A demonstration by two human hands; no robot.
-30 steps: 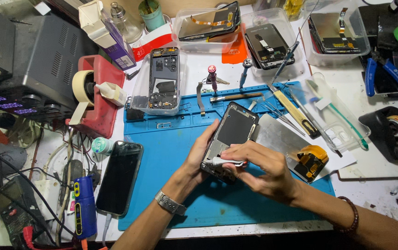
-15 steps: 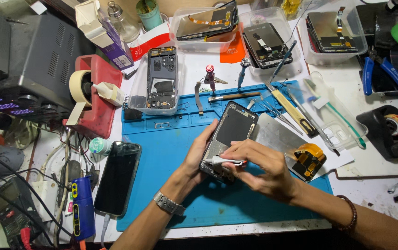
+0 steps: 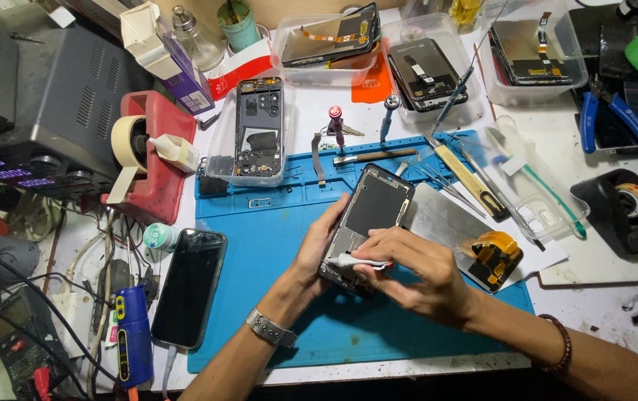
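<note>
White cloth [image 3: 352, 261] under right hand [image 3: 415, 278] hides phone frame [image 3: 369, 215] bottom.

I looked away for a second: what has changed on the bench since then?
Almost nothing. The left hand still holds the opened phone over the blue mat; the right hand still presses a white wipe on its lower end. Only the camera view drifted slightly.

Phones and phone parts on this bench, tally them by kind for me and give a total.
Opened phone body held in the left hand and right hand: 1
Intact black phone lying on the mat: 1
Opened phone in a clear tray: 1
Clear tubs holding screen panels: 3
Total: 6
</note>
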